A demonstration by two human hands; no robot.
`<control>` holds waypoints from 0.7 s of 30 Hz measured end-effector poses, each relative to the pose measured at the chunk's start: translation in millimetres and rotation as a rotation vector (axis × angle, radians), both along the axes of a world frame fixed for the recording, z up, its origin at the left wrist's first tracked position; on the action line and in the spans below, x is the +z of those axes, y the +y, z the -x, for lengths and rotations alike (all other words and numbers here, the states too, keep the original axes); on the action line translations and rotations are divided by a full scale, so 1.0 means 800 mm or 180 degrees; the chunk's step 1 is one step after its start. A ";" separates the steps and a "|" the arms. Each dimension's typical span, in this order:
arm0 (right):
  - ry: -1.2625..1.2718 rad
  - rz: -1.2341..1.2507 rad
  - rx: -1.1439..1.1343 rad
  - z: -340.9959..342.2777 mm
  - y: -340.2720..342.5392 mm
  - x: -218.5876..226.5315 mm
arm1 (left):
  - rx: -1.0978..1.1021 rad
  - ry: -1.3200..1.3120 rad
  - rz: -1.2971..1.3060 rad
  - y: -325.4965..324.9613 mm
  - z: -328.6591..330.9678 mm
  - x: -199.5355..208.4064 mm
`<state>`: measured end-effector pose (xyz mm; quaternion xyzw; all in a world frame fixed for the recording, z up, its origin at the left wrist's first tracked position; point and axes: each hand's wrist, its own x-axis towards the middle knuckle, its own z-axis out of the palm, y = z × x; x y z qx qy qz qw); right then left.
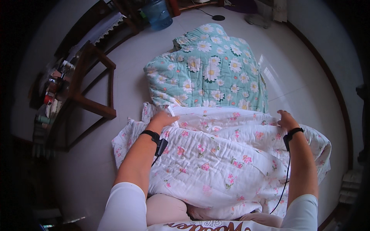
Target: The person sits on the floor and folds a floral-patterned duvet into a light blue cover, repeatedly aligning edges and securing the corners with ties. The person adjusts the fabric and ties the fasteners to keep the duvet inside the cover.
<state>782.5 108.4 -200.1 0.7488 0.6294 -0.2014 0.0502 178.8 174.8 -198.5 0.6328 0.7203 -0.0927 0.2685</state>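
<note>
A white quilt (223, 154) with pink flowers lies rumpled over the floor in front of me and reaches my lap. My left hand (163, 118) is closed on its far edge at the left, beside a narrow white strip (172, 111); the fingertips are partly hidden. At the right end of that edge, my right hand (287, 120) has its fingers bent around the cloth. Beyond the edge, a green quilt (216, 69) with white daisies is spread on the floor, its near end meeting the white one.
A brown wooden frame (92, 100) with legs stands at the left, with small items beside it. Farther back are a blue water jug (158, 17) and a round black object (218, 17) on the tiled floor (296, 84). A wall runs along the right.
</note>
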 end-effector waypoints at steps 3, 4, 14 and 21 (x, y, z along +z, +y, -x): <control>-0.0306 0.0593 -0.0051 0.040 0.010 -0.024 | 0.0184 0.0186 -0.0177 0.003 0.010 -0.044; -0.0410 0.0773 -0.0019 0.048 0.011 -0.033 | 0.0351 0.0116 -0.0417 0.007 0.016 -0.056; 0.0273 -0.0323 0.0026 0.059 -0.033 -0.023 | 0.0861 -0.1199 -0.0339 0.021 0.043 -0.056; 0.0023 -0.1433 -0.0205 -0.038 -0.013 0.064 | 0.0531 0.0463 -0.0636 0.066 0.044 -0.045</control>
